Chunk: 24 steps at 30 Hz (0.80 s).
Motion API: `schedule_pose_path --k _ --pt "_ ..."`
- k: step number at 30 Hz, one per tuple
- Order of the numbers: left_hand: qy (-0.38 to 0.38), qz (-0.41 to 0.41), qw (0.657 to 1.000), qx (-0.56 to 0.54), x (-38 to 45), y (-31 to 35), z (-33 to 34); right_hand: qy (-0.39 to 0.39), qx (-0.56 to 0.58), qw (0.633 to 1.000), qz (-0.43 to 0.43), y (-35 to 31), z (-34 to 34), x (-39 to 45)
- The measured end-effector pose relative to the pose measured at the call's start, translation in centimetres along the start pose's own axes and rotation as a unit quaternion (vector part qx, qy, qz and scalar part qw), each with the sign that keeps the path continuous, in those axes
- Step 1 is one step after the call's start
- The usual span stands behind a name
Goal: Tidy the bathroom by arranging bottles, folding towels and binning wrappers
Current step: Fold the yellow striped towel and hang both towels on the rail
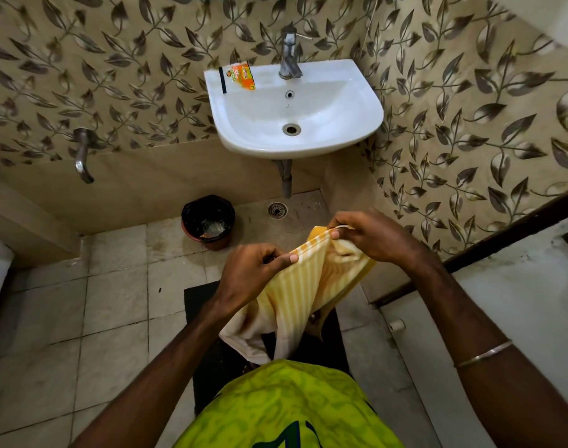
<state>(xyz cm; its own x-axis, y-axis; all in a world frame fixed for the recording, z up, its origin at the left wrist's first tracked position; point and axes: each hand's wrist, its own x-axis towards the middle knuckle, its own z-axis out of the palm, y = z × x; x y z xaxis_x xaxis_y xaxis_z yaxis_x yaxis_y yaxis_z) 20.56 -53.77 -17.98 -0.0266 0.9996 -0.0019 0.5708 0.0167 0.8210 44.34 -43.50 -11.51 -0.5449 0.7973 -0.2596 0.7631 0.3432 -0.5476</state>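
Pinching a yellow-and-white striped towel (295,295), both hands work in front of the sink (295,105), lower in view than its basin. The left hand (253,270) has its fingers curled tight, thumb pressed against the forefinger, gripping the towel's upper hem on the side nearer the bin. The right hand (370,237) also curls its fingers closed over the hem, thumb tip on the striped edge, a little closer to the sink than the left. Between the two hands the hem runs taut; below them the cloth hangs in loose folds toward the person's green shirt (285,409). A thin bangle (483,354) circles the right forearm.

Leaf-patterned tiles (470,108) cover the walls either side of the sink and behind it. Pale square floor tiles (114,302) spread out below the sink, with a dark mat (208,367) under the person's feet. A white door (518,302) with a dark frame stands to the right of the sink, closer to the person.

The white sink hangs on the wall with a steel tap (289,53) at its back edge. A round bin (208,221) with a black liner sits on the floor below and left of the sink, scraps showing inside. A wall spout (83,156) sticks out further left. An orange wrapper (242,76) lies on the sink's left rear corner, beside a thin black strip (222,80). A floor drain (277,209) sits under the sink, just right of the bin.
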Motion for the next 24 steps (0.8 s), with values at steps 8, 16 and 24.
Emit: schedule_pose_path --k 8,16,24 --pt "-0.005 0.015 1.0 0.012 0.3 0.2 0.1 0.043 -0.011 0.998 0.051 2.2 -1.1 0.0" --pt "-0.017 0.039 0.999 -0.005 0.7 1.0 0.2 -0.139 0.105 0.984 -0.043 -1.2 1.8 -0.3" --pt "-0.023 0.025 0.999 -0.01 0.4 0.9 -0.2 -0.085 0.038 0.994 -0.063 -2.6 2.6 0.5"
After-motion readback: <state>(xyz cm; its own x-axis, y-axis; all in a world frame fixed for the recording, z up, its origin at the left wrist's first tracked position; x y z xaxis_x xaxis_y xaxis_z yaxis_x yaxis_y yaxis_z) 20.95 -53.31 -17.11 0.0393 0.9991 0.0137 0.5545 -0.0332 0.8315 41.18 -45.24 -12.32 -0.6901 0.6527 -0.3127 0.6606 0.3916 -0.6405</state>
